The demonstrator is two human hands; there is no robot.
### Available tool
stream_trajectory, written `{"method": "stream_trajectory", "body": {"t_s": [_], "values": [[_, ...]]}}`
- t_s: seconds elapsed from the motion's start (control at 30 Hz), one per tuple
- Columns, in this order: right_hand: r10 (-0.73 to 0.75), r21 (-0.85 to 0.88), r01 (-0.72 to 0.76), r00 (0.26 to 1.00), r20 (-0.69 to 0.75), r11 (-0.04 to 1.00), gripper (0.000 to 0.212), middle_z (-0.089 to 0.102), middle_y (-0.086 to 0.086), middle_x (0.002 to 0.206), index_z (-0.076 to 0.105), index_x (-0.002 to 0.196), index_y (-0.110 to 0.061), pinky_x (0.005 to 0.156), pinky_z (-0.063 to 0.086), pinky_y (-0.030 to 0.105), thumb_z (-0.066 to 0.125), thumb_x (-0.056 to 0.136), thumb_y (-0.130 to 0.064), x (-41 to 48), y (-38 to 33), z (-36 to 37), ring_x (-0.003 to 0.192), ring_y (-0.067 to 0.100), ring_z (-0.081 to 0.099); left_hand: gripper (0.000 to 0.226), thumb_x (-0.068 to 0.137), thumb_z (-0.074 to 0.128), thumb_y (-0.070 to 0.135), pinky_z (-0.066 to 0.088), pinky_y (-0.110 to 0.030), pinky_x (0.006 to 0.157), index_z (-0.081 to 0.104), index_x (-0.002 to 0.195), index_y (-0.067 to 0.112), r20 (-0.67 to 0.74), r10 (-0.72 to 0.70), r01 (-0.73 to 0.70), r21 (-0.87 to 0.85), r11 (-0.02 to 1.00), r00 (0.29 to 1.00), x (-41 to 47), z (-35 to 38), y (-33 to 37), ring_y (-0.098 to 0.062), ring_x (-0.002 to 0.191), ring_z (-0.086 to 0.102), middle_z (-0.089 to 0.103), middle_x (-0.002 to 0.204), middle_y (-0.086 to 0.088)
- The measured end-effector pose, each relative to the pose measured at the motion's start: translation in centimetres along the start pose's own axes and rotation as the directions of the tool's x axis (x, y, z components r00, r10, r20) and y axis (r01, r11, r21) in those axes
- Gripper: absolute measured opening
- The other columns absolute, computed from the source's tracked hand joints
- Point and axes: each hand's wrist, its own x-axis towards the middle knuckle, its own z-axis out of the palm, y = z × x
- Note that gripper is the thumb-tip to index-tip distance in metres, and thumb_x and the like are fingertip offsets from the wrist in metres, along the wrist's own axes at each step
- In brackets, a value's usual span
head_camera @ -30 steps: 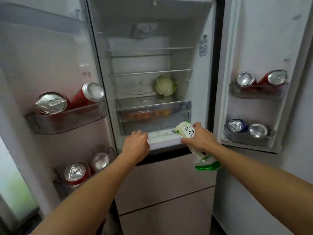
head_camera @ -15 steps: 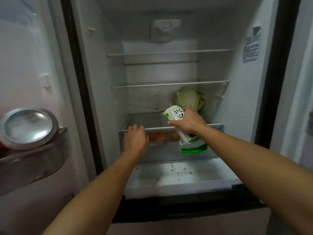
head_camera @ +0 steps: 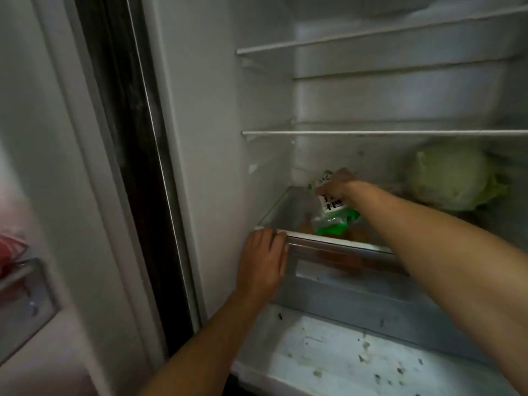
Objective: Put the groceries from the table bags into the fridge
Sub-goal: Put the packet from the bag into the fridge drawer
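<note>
The fridge stands open in front of me. My right hand [head_camera: 337,185] is shut on a white and green food packet [head_camera: 333,215] and holds it over the glass shelf above the clear crisper drawer [head_camera: 343,270], at the shelf's left rear. My left hand [head_camera: 263,264] grips the top left corner of that drawer's front. Orange produce shows dimly through the drawer. A pale green cabbage [head_camera: 451,178] lies on the same shelf, to the right of the packet.
Two bare white-edged shelves [head_camera: 371,132] span the fridge above the cabbage. The white ledge [head_camera: 343,355] below the drawer is speckled with dirt. The left door's bin [head_camera: 25,304] holds a red can at the frame's left edge.
I have leaned in closer. My right hand carried the packet up from the drawer front and deeper in, over the shelf. My left hand stays on the drawer's top edge.
</note>
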Motion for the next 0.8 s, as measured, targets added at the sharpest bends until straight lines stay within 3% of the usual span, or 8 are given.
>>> {"method": "stream_trajectory", "body": {"t_s": [0.1,0.23,0.3,0.43,0.53,0.63,0.8], "values": [[-0.037,0.035,0.036,0.999,0.022,0.999,0.054,0.058,0.021,0.121,0.039,0.133,0.004,0.085,0.054,0.04,0.063,0.091,-0.019,3.8,-0.8,2.4,0.102,0.032,0.063,0.026,0.095,0.043,0.023,0.038,-0.038,0.078,0.065,0.096,0.009,-0.065,-0.036,0.038,0.019,0.999,0.997,0.5,0.5,0.3,-0.028,0.085,0.05,0.059,0.092,-0.011],[-0.021,0.122,0.017,0.999,0.029,0.992,0.018,0.064,0.022,0.11,0.057,0.102,0.004,0.087,0.054,0.043,0.054,0.094,-0.012,7.2,-1.5,5.1,0.095,0.033,0.065,0.028,0.096,0.042,0.023,0.038,-0.037,0.077,0.066,0.095,0.008,-0.11,-0.024,0.026,0.022,0.999,0.994,0.5,0.6,0.3,-0.026,0.085,0.048,0.059,0.093,-0.01],[-0.013,0.109,0.012,1.0,0.01,0.994,0.019,0.063,0.021,0.115,0.059,0.1,0.003,0.091,0.052,0.042,0.053,0.093,-0.014,8.4,-1.8,6.1,0.101,0.035,0.063,0.029,0.097,0.041,0.024,0.04,-0.037,0.08,0.066,0.101,0.008,-0.103,-0.018,0.02,0.017,1.0,0.995,0.3,0.8,0.2,-0.026,0.088,0.049,0.06,0.098,-0.011],[0.065,0.015,-0.064,0.996,-0.067,0.998,0.038,0.053,0.019,0.132,0.054,0.122,0.001,0.101,0.042,0.04,0.053,0.092,-0.022,9.7,-2.6,7.7,0.119,0.037,0.051,0.025,0.096,0.046,0.022,0.041,-0.037,0.083,0.063,0.108,0.008,-0.106,-0.002,0.003,0.016,1.0,0.994,0.0,1.1,0.0,-0.025,0.092,0.049,0.059,0.103,-0.011],[0.07,-0.036,-0.073,0.993,-0.091,0.997,0.043,0.048,0.021,0.136,0.051,0.126,0.001,0.104,0.038,0.042,0.054,0.093,-0.025,10.0,-2.6,8.2,0.124,0.038,0.044,0.024,0.096,0.047,0.022,0.042,-0.036,0.083,0.062,0.109,0.009,-0.093,0.015,-0.014,0.016,1.0,0.996,0.0,1.1,-0.3,-0.025,0.093,0.048,0.059,0.105,-0.011],[0.021,-0.027,-0.022,0.999,-0.039,0.999,0.038,0.053,0.022,0.129,0.054,0.119,0.001,0.097,0.045,0.041,0.052,0.09,-0.024,10.1,-2.1,7.7,0.115,0.039,0.052,0.025,0.097,0.045,0.024,0.042,-0.036,0.084,0.062,0.111,0.01,-0.07,0.007,-0.005,0.017,1.0,0.997,0.0,1.1,-0.6,-0.025,0.094,0.049,0.06,0.105,-0.01],[-0.102,-0.117,0.091,0.991,-0.088,0.989,0.027,0.061,0.019,0.117,0.06,0.107,-0.002,0.083,0.05,0.035,0.061,0.088,-0.021,6.0,-0.9,5.7,0.104,0.037,0.06,0.028,0.096,0.042,0.026,0.044,-0.037,0.084,0.063,0.107,0.01,-0.02,-0.01,0.011,0.027,1.0,1.0,0.1,0.6,-0.4,-0.027,0.092,0.052,0.061,0.103,-0.011]]}}
